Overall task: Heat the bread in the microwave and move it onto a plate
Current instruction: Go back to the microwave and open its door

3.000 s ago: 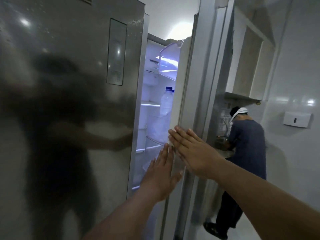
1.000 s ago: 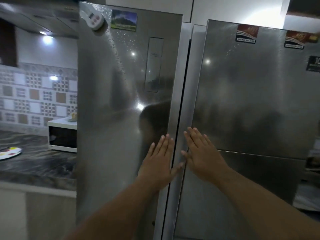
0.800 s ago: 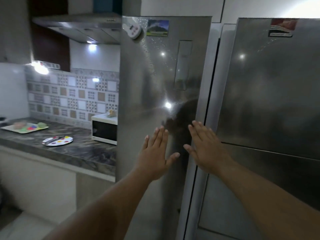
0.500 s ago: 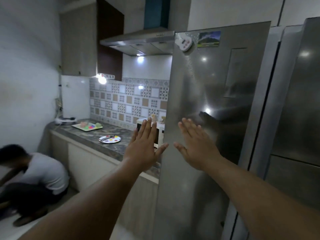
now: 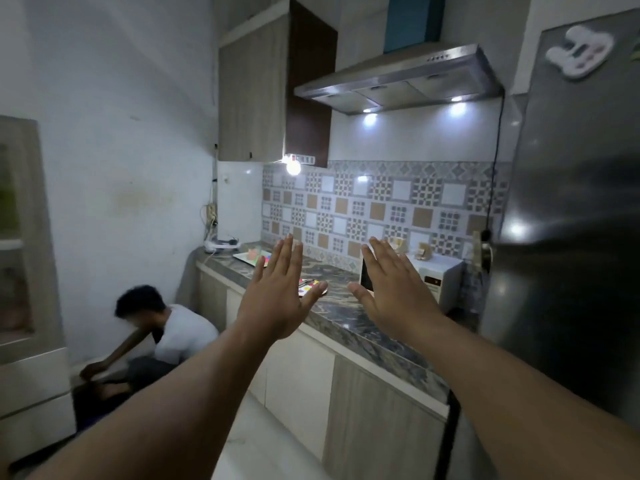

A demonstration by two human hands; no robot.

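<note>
Head view: left hand (image 5: 277, 299) and right hand (image 5: 398, 292) are hovering at frame center, fingers straight, holding nothing. Step in hand, by judgement: approaching the microwave (image 5: 436, 278) at center right. Next move: reaching its door. Bread is not identifiable; the plate (image 5: 311, 287) is lying on the counter (image 5: 346, 317).

home kitchen: range hood (image 5: 398, 81), microwave (image 5: 436, 278)

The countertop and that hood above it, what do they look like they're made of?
The countertop looks like polished stone, perhaps marble or granite: dark with wavy pale veins and a slight sheen. The hood looks like brushed stainless steel: grey and evenly metallic. A laminate or coated finish can't be ruled out for either.
</note>
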